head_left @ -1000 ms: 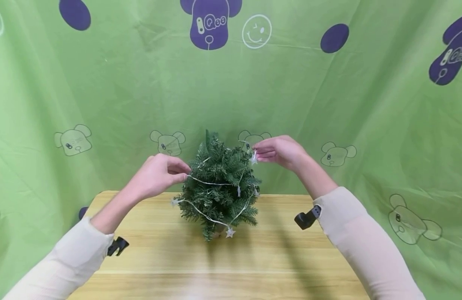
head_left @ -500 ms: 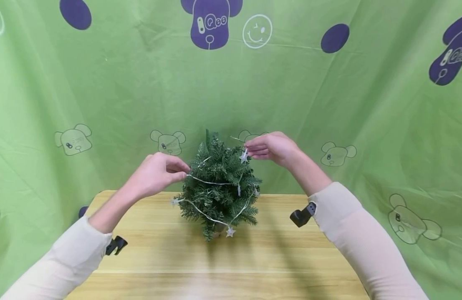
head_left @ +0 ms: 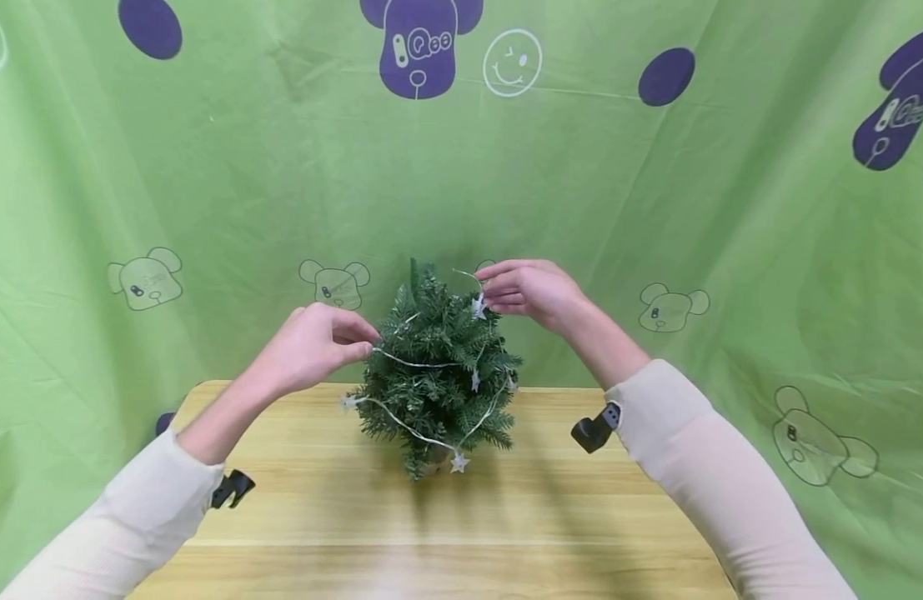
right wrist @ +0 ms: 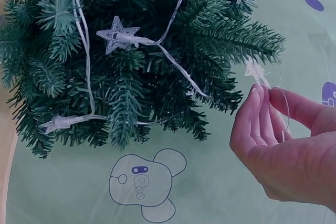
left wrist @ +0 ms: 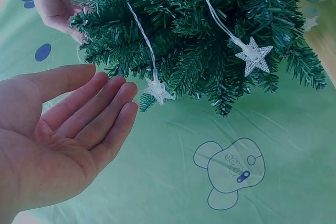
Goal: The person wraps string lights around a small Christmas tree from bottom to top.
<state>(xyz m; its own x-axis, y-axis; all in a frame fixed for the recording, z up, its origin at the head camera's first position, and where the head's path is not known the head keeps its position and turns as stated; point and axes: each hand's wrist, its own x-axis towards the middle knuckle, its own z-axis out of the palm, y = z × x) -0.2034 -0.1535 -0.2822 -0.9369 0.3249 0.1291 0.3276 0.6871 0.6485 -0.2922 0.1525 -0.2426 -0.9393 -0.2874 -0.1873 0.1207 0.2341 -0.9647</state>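
Observation:
A small artificial Christmas tree (head_left: 431, 325) stands on the table, wrapped with a string of white star lights (head_left: 412, 431). At its upper right, my right hand (head_left: 536, 293) pinches the light string between thumb and fingertips, close to a star (right wrist: 254, 71); a loose wire end sticks out past the fingers. My left hand (head_left: 311, 346) is at the tree's left side, its fingertips by the branches and the wire. In the left wrist view that hand (left wrist: 73, 129) is gently bent, holding nothing visible, just short of a hanging star (left wrist: 157, 91).
The wooden table (head_left: 431, 542) extends in front of the tree. Behind it hangs a green cloth (head_left: 281, 167) printed with cartoon heads. More stars hang on the tree's front (head_left: 459, 463) and left edge (head_left: 348, 402). Black wrist cameras (head_left: 596, 428) sit at both cuffs.
My right hand has moved left and slightly up, carrying the pinched star toward the tree's top. My left hand has stayed almost still at the left side.

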